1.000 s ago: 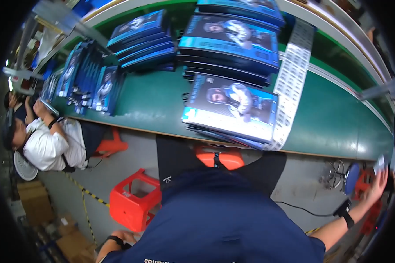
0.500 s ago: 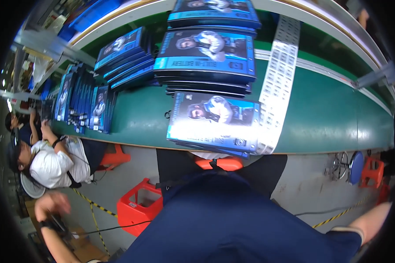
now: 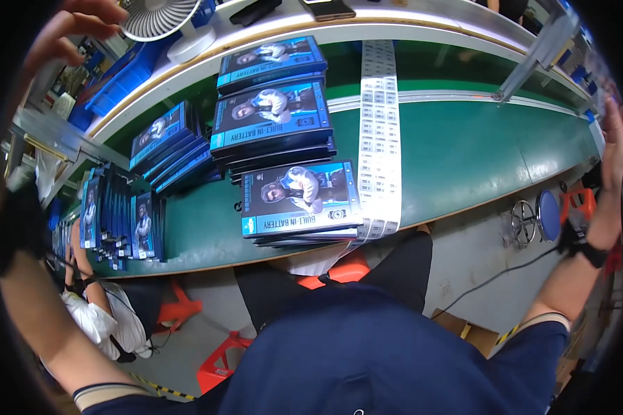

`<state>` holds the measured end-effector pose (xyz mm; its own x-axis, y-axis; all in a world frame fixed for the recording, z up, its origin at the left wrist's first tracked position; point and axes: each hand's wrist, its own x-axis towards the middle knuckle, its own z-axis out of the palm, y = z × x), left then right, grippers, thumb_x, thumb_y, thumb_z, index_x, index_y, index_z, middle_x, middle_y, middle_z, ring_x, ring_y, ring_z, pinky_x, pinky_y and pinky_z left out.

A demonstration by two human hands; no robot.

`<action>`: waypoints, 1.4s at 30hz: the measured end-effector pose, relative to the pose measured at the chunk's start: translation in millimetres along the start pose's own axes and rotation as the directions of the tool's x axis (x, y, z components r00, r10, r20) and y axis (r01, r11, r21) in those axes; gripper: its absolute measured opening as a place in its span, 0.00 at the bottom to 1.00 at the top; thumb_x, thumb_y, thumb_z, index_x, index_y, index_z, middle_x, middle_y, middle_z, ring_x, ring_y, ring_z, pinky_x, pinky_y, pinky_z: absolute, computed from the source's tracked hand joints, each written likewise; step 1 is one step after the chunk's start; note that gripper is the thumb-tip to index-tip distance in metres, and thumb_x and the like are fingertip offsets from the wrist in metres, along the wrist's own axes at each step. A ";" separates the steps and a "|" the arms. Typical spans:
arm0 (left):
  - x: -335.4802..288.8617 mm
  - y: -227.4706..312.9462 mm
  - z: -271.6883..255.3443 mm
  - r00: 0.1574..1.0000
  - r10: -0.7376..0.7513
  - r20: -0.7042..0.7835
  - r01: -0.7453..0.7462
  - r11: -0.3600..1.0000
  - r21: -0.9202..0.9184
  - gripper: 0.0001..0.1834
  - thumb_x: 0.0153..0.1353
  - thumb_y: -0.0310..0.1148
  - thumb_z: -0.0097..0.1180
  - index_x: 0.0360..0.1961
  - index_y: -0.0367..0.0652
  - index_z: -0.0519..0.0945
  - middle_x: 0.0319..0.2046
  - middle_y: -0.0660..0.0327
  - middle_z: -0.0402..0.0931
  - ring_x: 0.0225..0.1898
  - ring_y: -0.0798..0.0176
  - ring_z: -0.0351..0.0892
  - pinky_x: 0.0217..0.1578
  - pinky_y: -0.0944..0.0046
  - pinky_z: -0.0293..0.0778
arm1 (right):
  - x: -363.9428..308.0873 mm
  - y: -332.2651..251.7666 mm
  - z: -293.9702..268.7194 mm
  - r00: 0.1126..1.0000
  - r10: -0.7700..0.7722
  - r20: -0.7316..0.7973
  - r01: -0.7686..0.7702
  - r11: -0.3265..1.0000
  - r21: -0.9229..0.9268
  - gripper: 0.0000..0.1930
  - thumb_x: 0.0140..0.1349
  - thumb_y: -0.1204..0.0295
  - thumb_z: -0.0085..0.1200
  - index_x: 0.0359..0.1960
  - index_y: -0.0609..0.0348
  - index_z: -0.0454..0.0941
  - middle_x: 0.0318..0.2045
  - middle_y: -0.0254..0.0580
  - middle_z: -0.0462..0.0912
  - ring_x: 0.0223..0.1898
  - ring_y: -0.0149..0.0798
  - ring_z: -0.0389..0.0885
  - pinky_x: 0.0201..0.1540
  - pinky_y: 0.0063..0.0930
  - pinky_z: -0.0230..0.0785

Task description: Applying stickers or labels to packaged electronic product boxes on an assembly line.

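Our left hand [image 3: 73, 31] is raised at the upper left edge of the view, fingers loosely spread and holding nothing; it hangs just beside a white fan [image 3: 160, 17]. Our right hand [image 3: 615, 135] is lifted at the far right rim, palm open and fingers extended, empty as well, with a dark strap on its wrist. Both hands are well apart from the green table [image 3: 464, 152] between them. On the table we count three stacks of blue boxes in a row running away from us: the nearest stack [image 3: 299, 200] at the table edge, a middle stack [image 3: 271, 117] and a far stack [image 3: 270, 61]. A long white label strip [image 3: 379, 138] lies just beside them on the right, its end touching the nearest stack. More blue boxes [image 3: 166, 142] lie and stand to the left; we cannot count them.
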<state>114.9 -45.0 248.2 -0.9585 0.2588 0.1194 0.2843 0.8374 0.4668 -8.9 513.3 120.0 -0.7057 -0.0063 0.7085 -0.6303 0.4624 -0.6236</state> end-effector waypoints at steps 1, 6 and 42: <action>15.9 -13.8 38.1 0.989 0.015 -0.149 -0.008 0.999 0.050 0.33 0.57 0.50 0.61 0.59 0.39 0.74 0.47 0.59 0.78 0.50 0.60 0.77 0.45 0.64 0.72 | 6.4 8.1 2.2 0.986 -0.150 -0.068 0.142 0.984 -0.109 0.22 0.69 0.74 0.54 0.63 0.68 0.68 0.58 0.50 0.75 0.57 0.38 0.77 0.62 0.30 0.69; -27.8 -38.8 172.9 0.961 0.246 0.125 -0.269 0.936 0.229 0.31 0.39 0.31 0.73 0.49 0.43 0.80 0.53 0.52 0.75 0.55 0.45 0.75 0.55 0.50 0.72 | -113.5 19.7 125.9 0.979 0.198 -0.049 -0.149 0.858 0.491 0.30 0.56 0.84 0.63 0.62 0.61 0.71 0.53 0.40 0.76 0.41 0.27 0.78 0.48 0.21 0.76; -3.2 -33.3 332.2 0.945 0.167 -0.281 -0.105 0.969 0.223 0.27 0.38 0.37 0.76 0.40 0.45 0.76 0.53 0.56 0.75 0.56 0.50 0.73 0.51 0.52 0.65 | -172.4 -15.4 272.8 0.874 0.247 0.417 -0.441 0.765 0.470 0.26 0.56 0.90 0.55 0.57 0.60 0.73 0.54 0.42 0.69 0.39 0.26 0.79 0.40 0.19 0.78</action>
<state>115.4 86.2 -58.8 -0.8643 0.2492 0.4370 0.3808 0.8916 0.2448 34.1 265.4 -82.6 -0.9081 -0.2612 0.3273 -0.3232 -0.0598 -0.9444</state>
